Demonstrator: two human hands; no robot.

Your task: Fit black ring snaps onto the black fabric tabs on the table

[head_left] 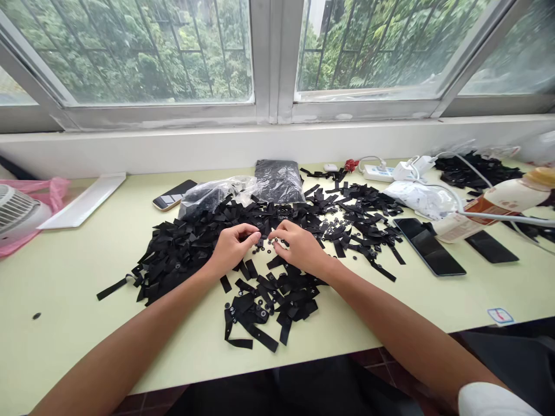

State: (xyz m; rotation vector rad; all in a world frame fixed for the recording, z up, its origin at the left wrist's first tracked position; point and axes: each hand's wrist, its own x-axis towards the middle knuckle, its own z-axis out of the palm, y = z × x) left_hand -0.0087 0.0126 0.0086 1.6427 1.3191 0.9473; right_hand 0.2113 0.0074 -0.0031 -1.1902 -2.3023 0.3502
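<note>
Over the middle of the table, my left hand [234, 249] is closed in a pinch, thumb against forefinger. What it pinches is too small to make out; a dark bit shows at its fingertips. My right hand [299, 249] faces it a short way off, with thumb and forefinger curled but apart and nothing visible between them. Small round black snap pieces [261, 312] lie below and between the hands. Short black fabric strips [299, 300] form a small pile in front of me, some bearing a white mark. A larger heap of black strips [173, 254] spreads behind and left.
Clear plastic bags [280, 182] with black contents lie at the back. Phones [429, 245] and a tilted bottle [494, 205] are at right, near a power strip [377, 172] and cables. Another phone [173, 195], a white panel [84, 202] and a fan [19, 214] stand left.
</note>
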